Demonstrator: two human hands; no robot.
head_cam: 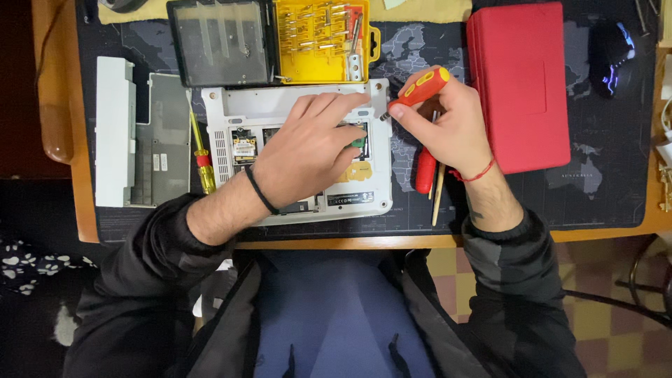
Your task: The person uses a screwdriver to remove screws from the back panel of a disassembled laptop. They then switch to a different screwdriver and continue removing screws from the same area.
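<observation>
Pressing flat on the upturned white laptop (234, 115), the left hand (308, 150) steadies it on the worktop (420, 241), fingers spread, clasping nothing. The right hand (451, 126) clamps a red screwdriver (420, 87), tip at the laptop's edge. The left palm hides most of the open bay.

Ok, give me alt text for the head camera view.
A person's left hand rests flat on an opened white laptop lying upside down, while the right hand holds a red screwdriver at its right edge. A yellow bit case sits behind, a red case to the right.
</observation>
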